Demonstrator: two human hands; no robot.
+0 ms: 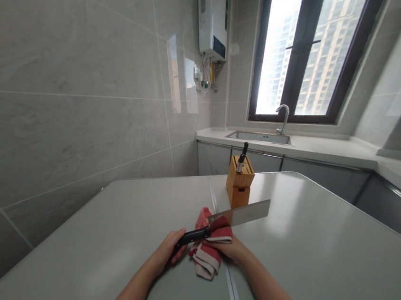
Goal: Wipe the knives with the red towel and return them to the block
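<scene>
My left hand (170, 251) is closed around the black handle of a cleaver (251, 211). Its broad metal blade points to the right, raised above the table. A red and white cloth (206, 260) is bunched in my right hand (231, 248), folded against the blade near the handle. The cloth hides most of my right fingers. Just beyond the blade stands a wooden knife block (241, 179), with one black-handled knife (242, 157) upright in a slot on its top.
Under my hands is a pale, glossy table (136, 219) with a seam strip across it. Farther back, a white counter (323, 144) holds a sink (259, 137) and a curved faucet (284, 118). A tiled wall (81, 128) rises on the left.
</scene>
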